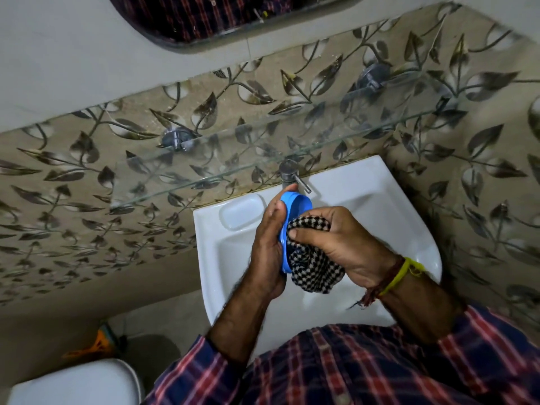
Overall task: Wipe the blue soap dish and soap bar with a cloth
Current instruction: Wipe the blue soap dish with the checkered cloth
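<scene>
Over the white sink [380, 206], my left hand [267, 247] holds the blue soap dish [295, 207] on its edge, its open side turned to the right. A black-and-white checked cloth [315, 264] is bunched in my right hand [339, 241] and pressed into the inside of the dish. The cloth hangs down below the dish. No soap bar shows in view; the cloth and hands hide the dish's inside.
A chrome tap [290, 172] stands at the sink's back edge, just behind the dish. A moulded soap recess [241, 211] lies in the sink's back left. A glass shelf [263, 150] juts from the leaf-patterned wall above. A toilet lid [76, 381] sits at lower left.
</scene>
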Action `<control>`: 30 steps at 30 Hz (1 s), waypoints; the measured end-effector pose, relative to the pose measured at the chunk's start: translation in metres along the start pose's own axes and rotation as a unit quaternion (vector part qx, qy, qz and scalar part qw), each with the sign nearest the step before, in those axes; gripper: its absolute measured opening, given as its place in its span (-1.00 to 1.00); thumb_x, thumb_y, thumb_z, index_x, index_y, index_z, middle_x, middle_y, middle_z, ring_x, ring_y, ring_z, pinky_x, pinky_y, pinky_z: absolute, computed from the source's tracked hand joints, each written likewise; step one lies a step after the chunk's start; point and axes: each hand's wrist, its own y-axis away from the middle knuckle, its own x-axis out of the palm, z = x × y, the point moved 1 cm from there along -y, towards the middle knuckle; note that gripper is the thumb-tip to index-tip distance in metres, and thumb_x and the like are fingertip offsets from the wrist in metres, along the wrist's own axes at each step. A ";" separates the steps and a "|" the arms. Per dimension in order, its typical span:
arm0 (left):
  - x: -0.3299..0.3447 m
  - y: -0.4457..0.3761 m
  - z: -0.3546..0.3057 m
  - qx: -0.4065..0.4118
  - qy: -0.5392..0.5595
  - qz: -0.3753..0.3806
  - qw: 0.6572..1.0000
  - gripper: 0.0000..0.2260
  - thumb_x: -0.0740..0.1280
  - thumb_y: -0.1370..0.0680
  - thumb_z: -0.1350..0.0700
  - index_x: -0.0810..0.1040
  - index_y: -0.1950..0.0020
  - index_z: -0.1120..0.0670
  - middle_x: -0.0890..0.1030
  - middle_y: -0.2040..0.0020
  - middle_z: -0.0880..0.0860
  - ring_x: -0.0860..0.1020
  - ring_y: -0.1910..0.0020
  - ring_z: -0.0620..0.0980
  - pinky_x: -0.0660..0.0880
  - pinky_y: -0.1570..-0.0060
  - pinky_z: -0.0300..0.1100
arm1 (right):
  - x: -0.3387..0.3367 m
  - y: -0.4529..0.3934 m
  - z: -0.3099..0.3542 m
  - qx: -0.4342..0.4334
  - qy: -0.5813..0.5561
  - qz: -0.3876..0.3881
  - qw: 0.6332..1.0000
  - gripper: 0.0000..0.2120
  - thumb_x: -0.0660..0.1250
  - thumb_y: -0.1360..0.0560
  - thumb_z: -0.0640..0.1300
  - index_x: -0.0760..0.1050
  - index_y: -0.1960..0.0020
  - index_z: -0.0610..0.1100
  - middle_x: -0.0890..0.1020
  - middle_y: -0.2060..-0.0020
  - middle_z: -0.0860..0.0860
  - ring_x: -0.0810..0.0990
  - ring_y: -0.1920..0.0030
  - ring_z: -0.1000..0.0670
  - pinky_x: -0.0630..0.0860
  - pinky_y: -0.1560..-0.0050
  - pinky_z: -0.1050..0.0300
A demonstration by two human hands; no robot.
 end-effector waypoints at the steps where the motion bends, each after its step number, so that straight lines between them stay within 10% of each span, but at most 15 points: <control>1: 0.000 -0.001 -0.002 0.001 0.001 -0.005 1.000 -0.62 0.20 -0.65 -0.10 0.50 -0.44 -0.06 0.50 -0.43 0.27 0.50 -0.38 0.24 0.42 -0.39 0.16 | 0.001 0.002 0.000 -0.005 0.020 0.011 1.000 -0.90 0.41 -0.49 -0.33 0.61 0.06 -0.38 0.68 0.16 -0.34 0.65 0.21 -0.10 0.60 0.12 0.03; 22: 0.003 0.000 -0.007 -0.001 0.034 -0.018 0.999 -0.60 0.24 -0.63 -0.09 0.52 -0.43 0.01 0.54 -0.38 0.26 0.53 -0.25 0.16 0.42 -0.35 0.14 | -0.002 0.006 0.005 -0.080 0.124 0.122 0.981 -0.97 0.41 -0.47 -0.41 0.62 0.09 -0.36 0.68 0.27 -0.15 0.63 0.27 0.01 0.60 0.15 0.16; 30: 0.000 0.003 -0.002 -0.054 0.050 -0.044 0.996 -0.64 0.29 -0.60 -0.10 0.59 -0.34 -0.01 0.65 -0.20 0.14 0.66 -0.06 0.07 0.63 0.01 -0.07 | -0.006 0.007 0.004 -0.115 0.236 0.180 0.948 -0.91 0.42 -0.47 -0.38 0.65 0.04 -0.29 0.72 0.17 -0.15 0.69 0.16 -0.10 0.66 0.08 0.06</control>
